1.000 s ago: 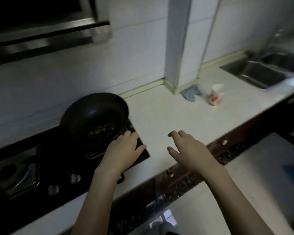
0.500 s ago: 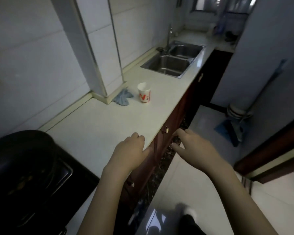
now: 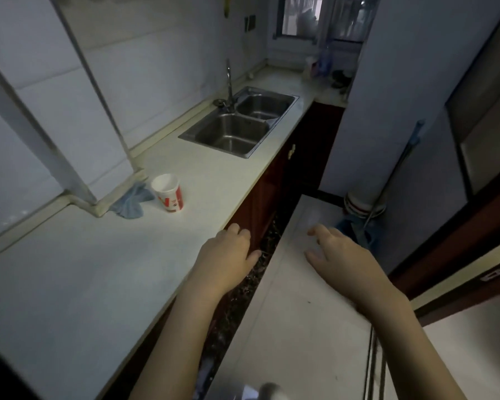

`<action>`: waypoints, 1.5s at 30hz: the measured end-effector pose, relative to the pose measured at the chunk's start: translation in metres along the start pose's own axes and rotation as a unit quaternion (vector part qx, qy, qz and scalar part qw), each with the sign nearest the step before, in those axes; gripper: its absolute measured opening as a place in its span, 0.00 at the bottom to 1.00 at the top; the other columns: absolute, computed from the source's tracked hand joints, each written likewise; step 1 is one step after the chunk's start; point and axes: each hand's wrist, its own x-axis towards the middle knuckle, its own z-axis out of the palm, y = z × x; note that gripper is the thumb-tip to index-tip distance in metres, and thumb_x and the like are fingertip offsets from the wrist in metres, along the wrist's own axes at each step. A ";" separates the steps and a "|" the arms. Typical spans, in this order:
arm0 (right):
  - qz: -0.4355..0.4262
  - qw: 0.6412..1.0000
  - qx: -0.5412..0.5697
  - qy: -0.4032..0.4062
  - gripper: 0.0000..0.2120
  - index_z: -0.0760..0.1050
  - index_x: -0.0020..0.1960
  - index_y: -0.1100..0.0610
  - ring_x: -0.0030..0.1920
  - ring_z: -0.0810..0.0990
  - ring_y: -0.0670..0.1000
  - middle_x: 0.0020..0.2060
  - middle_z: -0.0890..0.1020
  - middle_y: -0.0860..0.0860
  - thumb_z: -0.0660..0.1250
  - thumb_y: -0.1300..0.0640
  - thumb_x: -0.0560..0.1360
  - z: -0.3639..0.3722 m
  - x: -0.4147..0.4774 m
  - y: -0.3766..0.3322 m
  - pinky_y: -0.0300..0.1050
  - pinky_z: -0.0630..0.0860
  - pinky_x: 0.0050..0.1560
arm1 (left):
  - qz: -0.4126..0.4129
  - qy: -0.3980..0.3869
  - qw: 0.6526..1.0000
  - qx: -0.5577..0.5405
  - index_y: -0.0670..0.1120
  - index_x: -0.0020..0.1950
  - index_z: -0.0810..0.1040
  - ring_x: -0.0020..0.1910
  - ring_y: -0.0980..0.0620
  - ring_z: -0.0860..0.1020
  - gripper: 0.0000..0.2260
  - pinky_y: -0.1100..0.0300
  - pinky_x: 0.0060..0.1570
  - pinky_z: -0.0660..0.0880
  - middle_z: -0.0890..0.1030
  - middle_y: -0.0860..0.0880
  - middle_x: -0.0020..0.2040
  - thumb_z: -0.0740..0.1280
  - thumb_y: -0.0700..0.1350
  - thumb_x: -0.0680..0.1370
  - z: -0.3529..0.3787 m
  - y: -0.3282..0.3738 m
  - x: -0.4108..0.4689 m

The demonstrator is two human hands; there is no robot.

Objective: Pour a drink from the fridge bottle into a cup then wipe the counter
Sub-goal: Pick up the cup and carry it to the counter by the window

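Observation:
A white paper cup with red print stands upright on the white counter, close to the wall corner. A crumpled blue cloth lies just left of the cup, against the tiled pillar. My left hand hovers over the counter's front edge, fingers loosely curled, holding nothing. My right hand is out over the floor, fingers spread and empty. Both hands are well short of the cup. No bottle is in view.
A steel double sink with a tap is set in the counter beyond the cup. Dark red cabinet doors run below the counter. A mop leans on the right wall over pale floor tiles. A window sits at the far end.
The view has swung right, away from the stove and pan, toward the sink and the far window. Both hands have drifted right, the right one now off the counter over the floor.

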 end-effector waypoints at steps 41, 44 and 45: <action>-0.272 0.949 0.051 -0.148 0.17 0.66 0.66 0.50 0.56 0.78 0.49 0.58 0.76 0.50 0.59 0.46 0.79 0.087 0.405 -0.137 0.44 0.76 0.51 | -0.340 0.002 0.934 -0.113 0.47 0.71 0.68 0.64 0.47 0.73 0.22 0.49 0.58 0.75 0.70 0.48 0.70 0.62 0.56 0.81 -0.035 -0.263 0.231; -0.317 0.930 0.056 -0.177 0.17 0.66 0.66 0.51 0.56 0.79 0.48 0.58 0.77 0.50 0.59 0.47 0.79 0.099 0.427 -0.158 0.40 0.72 0.47 | -0.381 -0.002 0.914 -0.136 0.48 0.70 0.69 0.62 0.47 0.74 0.24 0.49 0.56 0.76 0.71 0.48 0.69 0.64 0.59 0.79 -0.026 -0.277 0.232; -0.330 0.923 0.054 -0.189 0.17 0.66 0.66 0.51 0.57 0.78 0.48 0.59 0.76 0.50 0.59 0.47 0.79 0.102 0.434 -0.164 0.39 0.71 0.48 | -0.395 -0.007 0.908 -0.141 0.48 0.69 0.69 0.62 0.47 0.74 0.25 0.50 0.55 0.76 0.72 0.48 0.68 0.64 0.61 0.78 -0.023 -0.278 0.233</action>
